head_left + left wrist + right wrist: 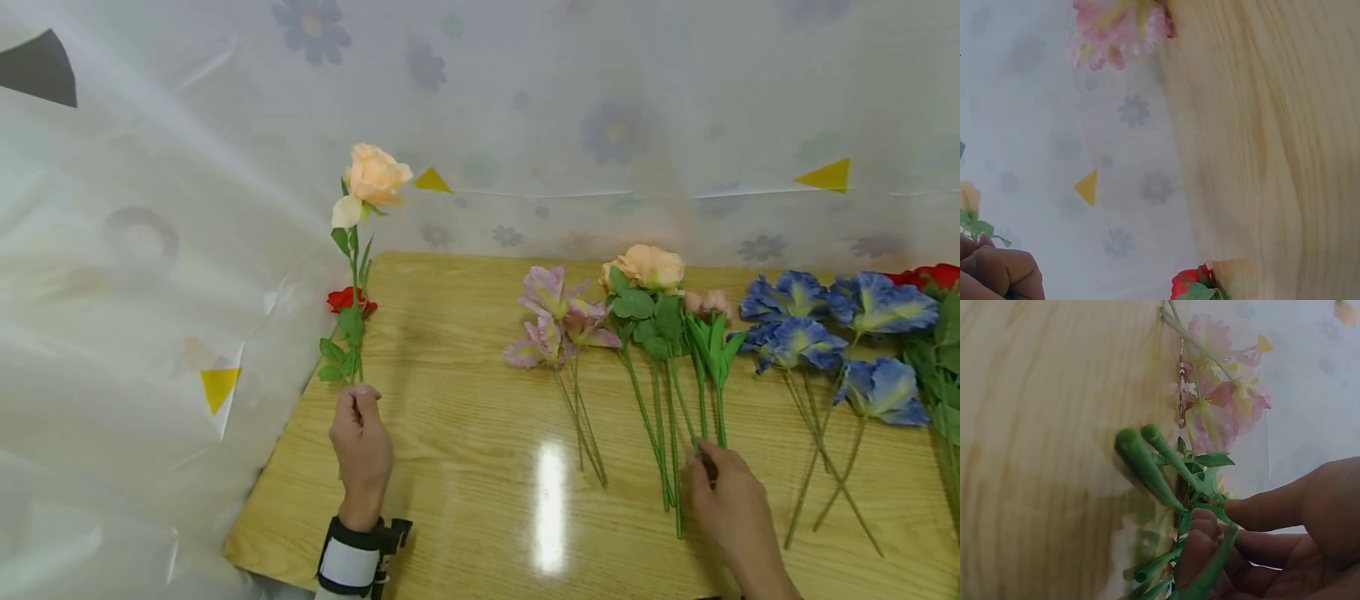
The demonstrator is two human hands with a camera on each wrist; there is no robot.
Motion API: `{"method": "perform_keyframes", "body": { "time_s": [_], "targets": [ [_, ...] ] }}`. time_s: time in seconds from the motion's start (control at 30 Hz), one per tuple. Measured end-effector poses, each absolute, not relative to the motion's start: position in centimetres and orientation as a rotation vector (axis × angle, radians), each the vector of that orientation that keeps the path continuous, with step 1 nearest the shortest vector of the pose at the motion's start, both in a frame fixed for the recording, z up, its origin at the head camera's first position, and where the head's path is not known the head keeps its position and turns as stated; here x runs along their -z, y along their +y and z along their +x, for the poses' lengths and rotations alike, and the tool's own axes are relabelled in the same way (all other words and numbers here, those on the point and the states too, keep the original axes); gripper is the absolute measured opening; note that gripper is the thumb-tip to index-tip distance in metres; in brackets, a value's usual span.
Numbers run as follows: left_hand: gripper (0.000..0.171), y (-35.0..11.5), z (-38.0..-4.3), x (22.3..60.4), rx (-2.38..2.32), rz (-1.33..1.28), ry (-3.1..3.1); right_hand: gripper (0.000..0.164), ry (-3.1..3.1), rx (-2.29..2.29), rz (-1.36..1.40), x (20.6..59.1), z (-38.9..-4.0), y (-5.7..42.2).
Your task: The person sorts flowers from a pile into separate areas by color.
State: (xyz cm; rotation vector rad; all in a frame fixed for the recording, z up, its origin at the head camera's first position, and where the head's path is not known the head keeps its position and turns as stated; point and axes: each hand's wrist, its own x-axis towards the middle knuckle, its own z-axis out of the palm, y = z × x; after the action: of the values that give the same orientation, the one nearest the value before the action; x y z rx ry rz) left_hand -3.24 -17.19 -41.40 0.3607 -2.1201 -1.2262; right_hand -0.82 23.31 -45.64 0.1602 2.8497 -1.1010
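Observation:
My left hand (pixel 362 446) pinches the stem of a peach rose (pixel 377 175) with a pale bud, held upright at the table's left side. Behind that stem, a red rose (pixel 343 300) with green leaves shows. On the right, my right hand (pixel 731 504) pinches a green stem (pixel 1210 565) among the peach roses (pixel 648 267), whose blooms lie toward the back of the table. Pink tulips (pixel 708 304) with bright green leaves lie just beside them. The right wrist view shows thumb and fingers meeting on the stem, near several other stem ends.
Pinkish-purple flowers (pixel 558 317) lie left of the peach roses. Several blue flowers (pixel 795 342) with crossing stems lie to the right, and red blooms (pixel 933 275) at the far right edge. A patterned sheet (pixel 517 108) hangs behind the wooden table (pixel 465 417).

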Motion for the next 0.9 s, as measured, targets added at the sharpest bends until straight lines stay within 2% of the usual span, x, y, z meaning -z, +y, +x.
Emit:
{"method": "perform_keyframes", "body": {
  "time_s": [0.17,0.43,0.57,0.73,0.9],
  "targets": [
    [0.03,-15.9,-3.4,40.8,1.318,0.212,-2.077,0.048,2.835,1.084,0.189,45.9,-0.9,23.3],
    [0.024,-13.3,-3.6,40.5,1.542,-0.072,-1.998,0.042,2.981,1.078,0.263,45.9,-0.7,22.8],
    [0.024,-11.8,-3.4,40.1,1.754,-0.298,-1.962,0.037,3.047,1.102,0.319,45.5,-0.5,22.0],
    [0.033,-9.8,-3.1,39.0,2.035,-0.486,-1.88,0.024,3.124,1.307,0.071,44.9,-0.1,20.6],
    [0.034,-7.7,-2.6,38.0,2.208,-0.665,-1.806,0.021,2.929,1.544,-0.202,44.1,0.8,18.4]
  ]
}}
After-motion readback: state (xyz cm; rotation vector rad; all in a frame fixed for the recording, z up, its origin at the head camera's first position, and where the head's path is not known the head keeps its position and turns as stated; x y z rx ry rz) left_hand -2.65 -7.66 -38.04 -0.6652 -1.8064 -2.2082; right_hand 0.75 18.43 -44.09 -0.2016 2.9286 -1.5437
